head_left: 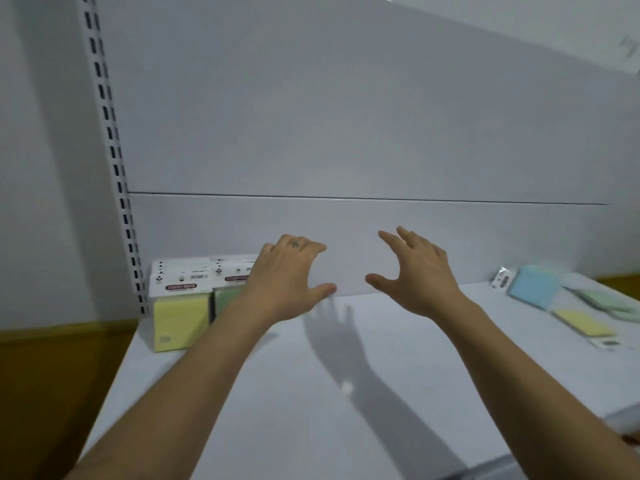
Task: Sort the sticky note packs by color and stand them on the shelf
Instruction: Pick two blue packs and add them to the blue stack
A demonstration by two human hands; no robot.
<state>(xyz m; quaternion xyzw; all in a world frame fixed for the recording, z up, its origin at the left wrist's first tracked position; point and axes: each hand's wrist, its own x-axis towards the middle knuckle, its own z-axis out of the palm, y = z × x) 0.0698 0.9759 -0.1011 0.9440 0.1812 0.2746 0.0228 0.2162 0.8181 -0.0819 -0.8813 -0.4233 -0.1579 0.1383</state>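
Yellow sticky note packs (180, 315) stand upright at the back left of the white shelf (311, 393), with green packs (225, 297) upright right beside them. My left hand (287, 278) hovers in front of the green packs with spread fingers, hiding part of them and holding nothing. My right hand (419, 275) is raised over the middle of the shelf, fingers spread, also empty. At the far right lie loose packs flat on the shelf: a blue pack (531, 287), a green pack (602, 301) and a yellow pack (581, 322).
A white back panel (346, 133) rises behind the shelf. A slotted upright rail (114, 150) runs down the left side. Brown floor (52, 375) shows beyond the shelf's left edge. The shelf's front edge runs along the lower right.
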